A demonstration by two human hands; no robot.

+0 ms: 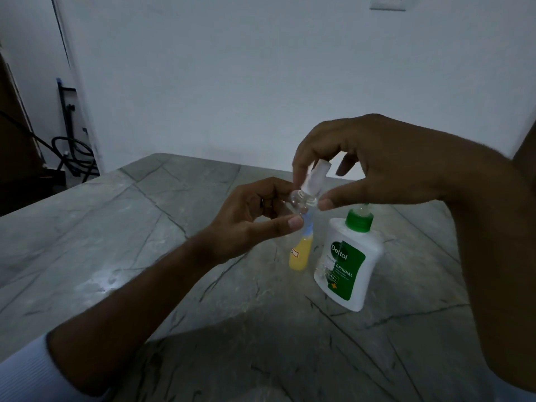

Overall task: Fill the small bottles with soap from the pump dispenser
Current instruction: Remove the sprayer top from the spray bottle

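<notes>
Head view: gripping small clear plastic bottle point(301, 200) in left hand point(255, 224), pinching its clear cap point(314, 177) with right hand point(374, 161), apparently still filling, yellow-filled small bottle point(301, 253) standing just left of white Dettol pump dispenser point(349, 265).

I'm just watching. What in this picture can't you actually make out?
- Clear small bottle, head view: blurred and wrapped by the fingers of the left hand and right hand; whether it holds soap, or its cap is on, is unclear.
- Pump dispenser: its pump head is hidden behind the right hand.
- Yellow small bottle: its top sits behind the left hand; its label is too small to read.
</notes>
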